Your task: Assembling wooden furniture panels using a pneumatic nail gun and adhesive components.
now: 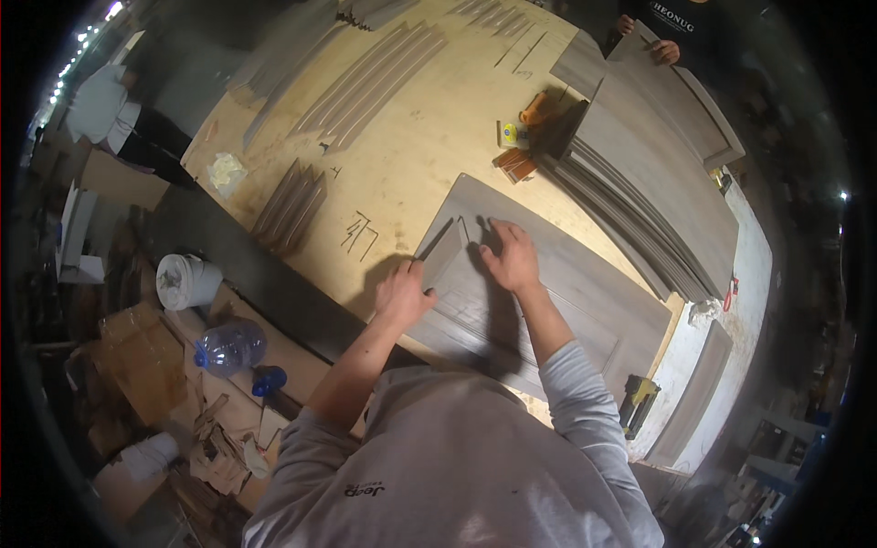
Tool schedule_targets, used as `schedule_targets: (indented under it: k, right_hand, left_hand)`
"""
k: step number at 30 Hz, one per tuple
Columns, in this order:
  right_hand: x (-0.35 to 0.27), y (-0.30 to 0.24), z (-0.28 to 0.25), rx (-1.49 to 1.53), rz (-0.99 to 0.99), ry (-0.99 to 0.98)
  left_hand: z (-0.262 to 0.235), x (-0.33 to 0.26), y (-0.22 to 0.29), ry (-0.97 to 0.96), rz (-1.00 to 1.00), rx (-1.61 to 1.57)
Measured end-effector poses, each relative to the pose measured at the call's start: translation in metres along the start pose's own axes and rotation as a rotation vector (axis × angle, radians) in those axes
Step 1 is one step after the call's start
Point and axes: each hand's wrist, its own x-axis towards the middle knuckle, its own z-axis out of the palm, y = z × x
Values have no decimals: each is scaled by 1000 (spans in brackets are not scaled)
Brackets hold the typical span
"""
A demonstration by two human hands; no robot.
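We've got a grey wooden panel [594, 306] lying flat on the pale wood surface [402, 173] right in front of us, with a raised-looking frame around its middle. Our left hand [405, 294] sits at its left-hand edge, fingers loosely curled, and tbh we can't tell if it's gripping anything. Our right hand [513, 260] is on the panel further across, about half open, thumb and index finger apart, nothing we can make out between them

Just left of the panel there are some thin dark pieces [363, 235], then a bunch of short brown strips [290, 208], with longer strips [375, 87] further back. To the right we've got a stack of grey panels [630, 219], and a yellow-and-black tool [639, 406] near the panel's lower right corner. Across from us a co-worker [685, 32] has both hands on another panel [685, 100]. Down on our left: a white bucket [187, 281] and a clear bluish bottle [233, 347]
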Motion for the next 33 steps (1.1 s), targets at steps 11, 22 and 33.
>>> schedule_targets:
  k: [11,22,33]
  right_hand:
    - [15,17,27,34,156,-117]
    - [16,16,28,39,161,-94]
    - [26,-11,29,-2,304,-95]
  left_hand:
    - [30,6,2,54,-2,-26]
    - [36,7,4,63,5,-125]
    - [23,8,13,-53,-43,-103]
